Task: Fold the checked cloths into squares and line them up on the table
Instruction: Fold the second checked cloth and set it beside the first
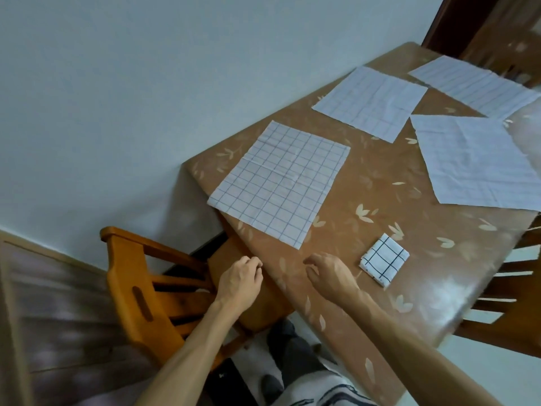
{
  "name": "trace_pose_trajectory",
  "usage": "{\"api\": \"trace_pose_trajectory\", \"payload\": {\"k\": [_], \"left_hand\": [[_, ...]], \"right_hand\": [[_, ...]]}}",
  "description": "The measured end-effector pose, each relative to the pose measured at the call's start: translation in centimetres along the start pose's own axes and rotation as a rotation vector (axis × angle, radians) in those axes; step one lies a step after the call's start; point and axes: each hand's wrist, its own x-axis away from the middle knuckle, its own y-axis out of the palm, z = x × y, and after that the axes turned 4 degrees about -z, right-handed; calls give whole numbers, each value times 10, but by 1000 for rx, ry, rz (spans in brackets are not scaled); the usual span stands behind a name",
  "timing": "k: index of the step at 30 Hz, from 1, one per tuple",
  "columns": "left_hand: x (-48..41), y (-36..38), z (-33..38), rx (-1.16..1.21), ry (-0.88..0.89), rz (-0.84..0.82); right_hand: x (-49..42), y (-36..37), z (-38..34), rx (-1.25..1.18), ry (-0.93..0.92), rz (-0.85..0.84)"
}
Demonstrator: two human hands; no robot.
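A: Hands?

B: Left hand (pixel 238 281) and right hand (pixel 330 276) are both over the near edge of the counter (pixel 380 186). Fingers loosely curled, nothing held.

A: Cloths?

B: One folded square (pixel 384 260) lies just in from the near edge, beside the right hand and not touching it. One flat cloth (pixel 279 183) lies at the corner where the near edge meets the wall-side edge, with one corner just past the near edge. Three more are flat further back: wall-side cloth (pixel 370 102), far cloth (pixel 475 83), right-hand cloth (pixel 480 162).

A: Anything else?

B: Wooden chair (pixel 137 273) is under the left arm, and a second chair (pixel 512 288) is at the opposite edge.
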Motion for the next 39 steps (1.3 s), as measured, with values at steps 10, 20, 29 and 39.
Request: {"api": "trace_pose_trajectory", "payload": {"k": [10,20,29,39], "left_hand": [[-119,4,-26,-52,52,-12],[-198,19,-44,-136,71,-108],[-183,18,-56,-136,97,-128],[-113,1,-69,-144,4,3]], "right_hand": [[-104,21,9,7,33,-87],[-148,42,39,16,6,-59],[-152,31,38,-261,56,145],[-68,-1,54,-532,139,5]]}}
